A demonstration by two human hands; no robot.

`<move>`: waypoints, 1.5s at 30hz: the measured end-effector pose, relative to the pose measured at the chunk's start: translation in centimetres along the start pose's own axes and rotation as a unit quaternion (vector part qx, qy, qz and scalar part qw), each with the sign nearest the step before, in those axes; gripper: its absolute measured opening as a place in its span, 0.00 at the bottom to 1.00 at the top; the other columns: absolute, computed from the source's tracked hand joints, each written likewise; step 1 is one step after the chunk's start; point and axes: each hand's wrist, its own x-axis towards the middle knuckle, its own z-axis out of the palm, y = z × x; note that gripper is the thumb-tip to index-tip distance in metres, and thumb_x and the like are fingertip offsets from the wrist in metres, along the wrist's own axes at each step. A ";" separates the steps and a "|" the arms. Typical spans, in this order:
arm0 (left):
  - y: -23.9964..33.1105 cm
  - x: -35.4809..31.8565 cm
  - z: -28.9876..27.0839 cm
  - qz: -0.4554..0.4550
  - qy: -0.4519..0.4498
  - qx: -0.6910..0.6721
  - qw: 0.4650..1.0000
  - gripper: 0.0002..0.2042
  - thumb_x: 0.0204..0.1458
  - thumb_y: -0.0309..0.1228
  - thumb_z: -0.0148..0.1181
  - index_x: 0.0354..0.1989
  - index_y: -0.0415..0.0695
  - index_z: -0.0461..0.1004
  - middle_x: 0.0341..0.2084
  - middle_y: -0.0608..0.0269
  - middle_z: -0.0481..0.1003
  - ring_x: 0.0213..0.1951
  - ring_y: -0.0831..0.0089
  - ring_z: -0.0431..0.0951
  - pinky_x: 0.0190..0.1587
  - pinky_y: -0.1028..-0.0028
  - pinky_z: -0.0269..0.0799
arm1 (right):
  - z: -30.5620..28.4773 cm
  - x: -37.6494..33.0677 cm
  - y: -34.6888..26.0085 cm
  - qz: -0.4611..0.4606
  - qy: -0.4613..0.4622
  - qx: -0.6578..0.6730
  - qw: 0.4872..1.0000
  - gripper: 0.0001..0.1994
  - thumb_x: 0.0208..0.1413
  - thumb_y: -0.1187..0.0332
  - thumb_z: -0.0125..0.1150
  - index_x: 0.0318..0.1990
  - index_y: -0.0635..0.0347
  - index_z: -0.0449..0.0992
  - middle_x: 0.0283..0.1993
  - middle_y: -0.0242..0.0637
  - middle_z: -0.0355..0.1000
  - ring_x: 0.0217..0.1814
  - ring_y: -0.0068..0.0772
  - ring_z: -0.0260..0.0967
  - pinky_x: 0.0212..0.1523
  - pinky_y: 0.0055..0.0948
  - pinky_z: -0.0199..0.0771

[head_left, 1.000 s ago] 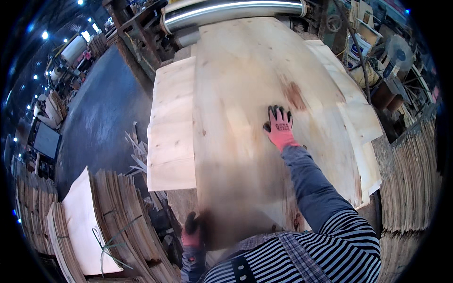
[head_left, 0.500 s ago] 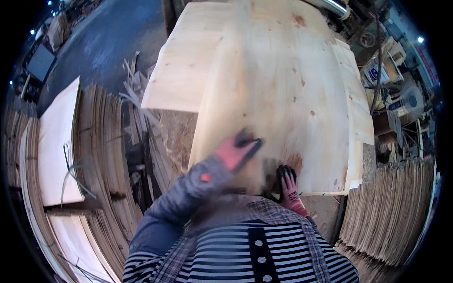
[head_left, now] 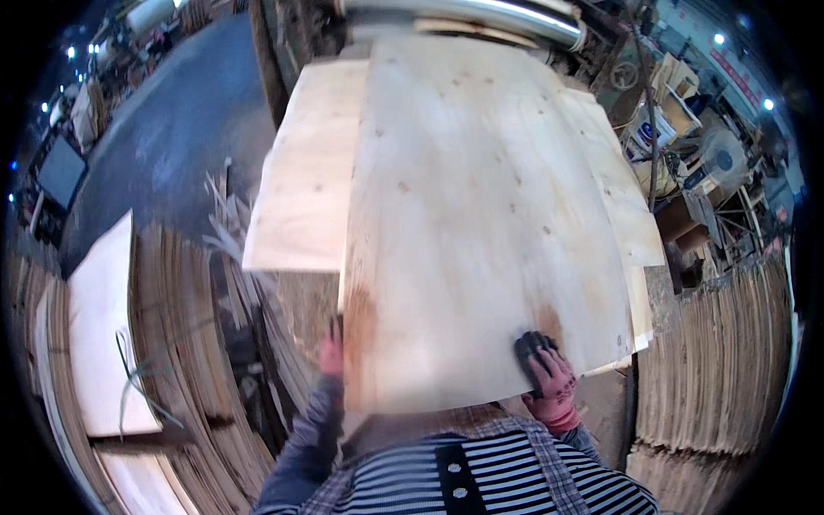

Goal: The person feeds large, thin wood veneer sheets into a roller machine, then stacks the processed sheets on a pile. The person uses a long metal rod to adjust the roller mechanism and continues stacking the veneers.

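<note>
A large pale wood veneer sheet [head_left: 472, 223] with knots and brown stains lies before me, on top of other sheets. My left hand [head_left: 331, 354], in a pink and black glove, is at the sheet's left edge near its close corner. Its fingers are blurred and partly hidden, so their grip cannot be made out. My right hand [head_left: 549, 378], gloved alike, rests on top of the sheet by its near right edge, fingers stretched forward. Another veneer sheet [head_left: 300, 180] sticks out beneath on the left, and further sheet edges [head_left: 627, 197] show on the right.
Stacks of upright veneer, one tied with green string [head_left: 129, 378], stand at left; another stack [head_left: 704, 369] is at right. A metal roller [head_left: 532, 21] lies across the far end. A fan [head_left: 721, 159] and cartons are at far right. Wood scraps [head_left: 225, 215] lean left.
My left hand has moved from above the sheet to its left edge. The top sheet's near edge now reaches closer to me. My right hand stays on its near right part.
</note>
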 end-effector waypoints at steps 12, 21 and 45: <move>-5.1 -0.1 1.1 -0.108 -0.011 -0.607 0.787 0.19 0.53 0.38 0.38 0.51 0.41 0.60 0.49 0.56 0.63 0.47 0.64 0.66 0.49 0.69 0.62 | 12.7 1.8 3.5 -0.069 -0.076 0.006 0.995 0.23 0.37 0.45 0.54 0.42 0.43 0.71 0.49 0.37 0.61 0.50 0.43 0.59 0.48 0.43 0.59; 3.8 -4.0 -4.5 0.081 0.125 -0.140 0.979 0.30 0.40 0.31 0.55 0.54 0.39 0.55 0.51 0.51 0.61 0.52 0.57 0.61 0.52 0.67 0.58 | 11.3 3.2 2.2 -0.035 -0.061 -0.009 0.998 0.24 0.32 0.50 0.58 0.42 0.44 0.72 0.50 0.38 0.60 0.53 0.45 0.55 0.50 0.47 0.55; 11.3 -56.2 14.3 -0.567 0.481 -0.255 0.618 0.25 0.45 0.40 0.54 0.52 0.43 0.60 0.48 0.53 0.65 0.51 0.63 0.64 0.52 0.72 0.59 | 14.6 -11.9 -15.4 -0.511 -0.381 0.294 0.712 0.33 0.43 0.65 0.59 0.56 0.64 0.53 0.56 0.52 0.54 0.59 0.47 0.50 0.57 0.34 0.50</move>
